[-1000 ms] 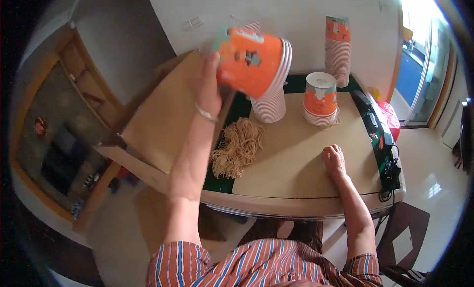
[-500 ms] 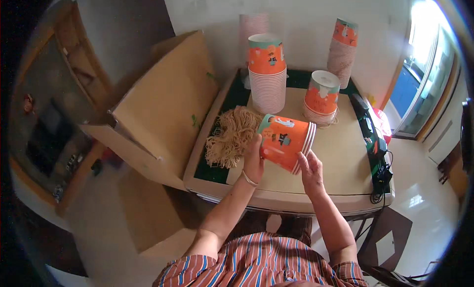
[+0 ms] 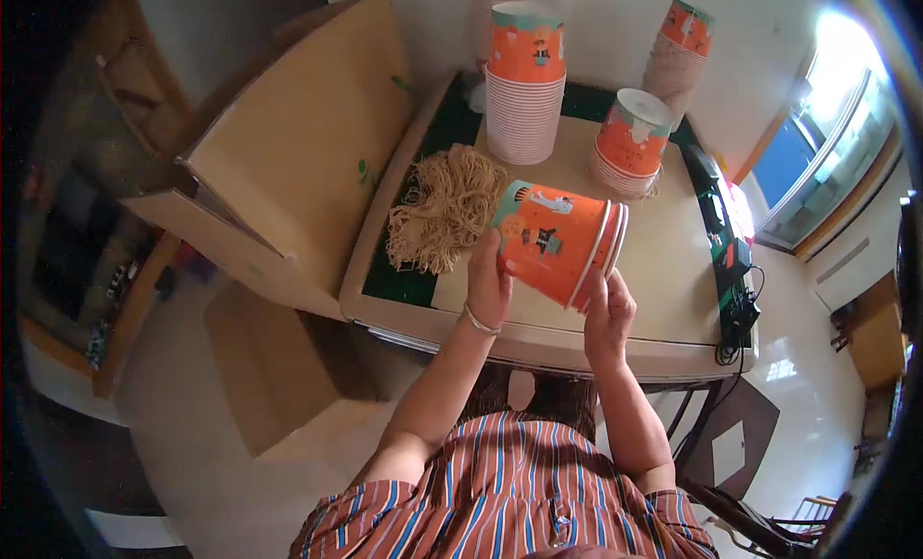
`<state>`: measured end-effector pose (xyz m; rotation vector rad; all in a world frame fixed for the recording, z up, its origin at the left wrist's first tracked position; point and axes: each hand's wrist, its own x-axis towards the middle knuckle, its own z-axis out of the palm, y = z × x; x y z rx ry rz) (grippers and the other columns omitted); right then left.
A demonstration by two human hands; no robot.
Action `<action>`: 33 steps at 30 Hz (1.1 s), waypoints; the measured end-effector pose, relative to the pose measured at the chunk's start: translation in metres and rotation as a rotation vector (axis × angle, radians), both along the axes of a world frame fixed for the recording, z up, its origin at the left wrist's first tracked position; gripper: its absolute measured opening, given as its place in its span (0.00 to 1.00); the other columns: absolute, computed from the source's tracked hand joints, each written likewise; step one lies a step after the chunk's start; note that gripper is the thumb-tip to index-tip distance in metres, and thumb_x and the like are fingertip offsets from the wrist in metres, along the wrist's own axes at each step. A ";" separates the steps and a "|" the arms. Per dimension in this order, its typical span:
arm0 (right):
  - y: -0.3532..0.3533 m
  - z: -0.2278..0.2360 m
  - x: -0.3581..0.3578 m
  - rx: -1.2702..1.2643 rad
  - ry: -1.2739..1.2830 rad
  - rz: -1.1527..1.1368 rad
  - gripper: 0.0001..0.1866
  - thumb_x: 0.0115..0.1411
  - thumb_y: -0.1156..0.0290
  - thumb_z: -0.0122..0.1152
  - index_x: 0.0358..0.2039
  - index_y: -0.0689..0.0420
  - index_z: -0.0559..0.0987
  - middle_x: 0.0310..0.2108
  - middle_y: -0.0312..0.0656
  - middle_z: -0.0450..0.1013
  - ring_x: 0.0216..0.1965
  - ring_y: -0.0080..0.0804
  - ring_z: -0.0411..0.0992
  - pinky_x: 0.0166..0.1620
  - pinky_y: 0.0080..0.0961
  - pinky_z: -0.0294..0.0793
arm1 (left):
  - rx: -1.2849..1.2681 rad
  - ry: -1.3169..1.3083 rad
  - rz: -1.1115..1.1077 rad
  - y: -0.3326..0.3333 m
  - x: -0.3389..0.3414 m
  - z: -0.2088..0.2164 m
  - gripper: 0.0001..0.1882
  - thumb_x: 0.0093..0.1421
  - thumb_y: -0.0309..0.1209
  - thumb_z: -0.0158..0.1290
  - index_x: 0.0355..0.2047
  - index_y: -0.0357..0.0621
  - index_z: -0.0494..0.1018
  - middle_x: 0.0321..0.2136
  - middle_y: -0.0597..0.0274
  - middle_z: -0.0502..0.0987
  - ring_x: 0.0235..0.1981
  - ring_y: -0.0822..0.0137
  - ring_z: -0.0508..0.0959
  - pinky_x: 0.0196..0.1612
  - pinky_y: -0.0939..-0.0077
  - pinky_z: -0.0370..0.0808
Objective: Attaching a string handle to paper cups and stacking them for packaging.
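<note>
A short nested stack of orange paper cups [image 3: 550,240] with green bands and printed cartoon figures lies tilted in the air between my hands, white rims toward the right. My left hand [image 3: 488,288], a bracelet on its wrist, is closed round the base end. At the rims, my right hand [image 3: 609,314] grips the edge with thumb and fingers. Those rims stand slightly apart from one another. Just beyond my left hand, a tangled heap of beige strings [image 3: 447,208] rests on the table [image 3: 471,304].
Behind are a tall cup stack [image 3: 525,88], a shorter one [image 3: 633,141] and another stack [image 3: 678,54] by the wall. A big cardboard box [image 3: 298,126] stands left of the table. Black cables and adapters [image 3: 738,299] line the right edge.
The rims of the held cups have spread apart, with my right hand moved round the rim edge. The whole view has shifted, so the table sits higher in the picture.
</note>
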<state>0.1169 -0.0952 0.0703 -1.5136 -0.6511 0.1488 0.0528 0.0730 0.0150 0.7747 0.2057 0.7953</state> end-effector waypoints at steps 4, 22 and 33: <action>-0.014 0.003 0.003 0.116 0.000 -0.009 0.14 0.72 0.64 0.50 0.40 0.63 0.77 0.32 0.30 0.73 0.36 0.17 0.66 0.42 0.20 0.70 | -0.258 -0.108 -0.079 0.018 -0.002 -0.015 0.21 0.69 0.51 0.47 0.52 0.53 0.71 0.43 0.74 0.78 0.37 0.81 0.78 0.35 0.87 0.74; -0.057 0.110 0.038 -0.441 -0.798 -0.089 0.16 0.66 0.74 0.55 0.24 0.63 0.61 0.19 0.43 0.52 0.23 0.30 0.50 0.25 0.29 0.57 | -0.011 0.559 -0.439 -0.006 0.016 -0.015 0.35 0.60 0.62 0.50 0.54 0.47 0.70 0.41 0.56 0.79 0.41 0.59 0.81 0.47 0.52 0.77; -0.032 0.128 0.048 -0.424 -0.912 0.043 0.15 0.66 0.73 0.55 0.25 0.63 0.63 0.20 0.49 0.55 0.21 0.38 0.52 0.26 0.33 0.59 | 1.025 0.261 -0.180 -0.006 0.031 0.070 0.42 0.52 0.39 0.65 0.64 0.40 0.60 0.60 0.46 0.68 0.64 0.50 0.65 0.66 0.59 0.61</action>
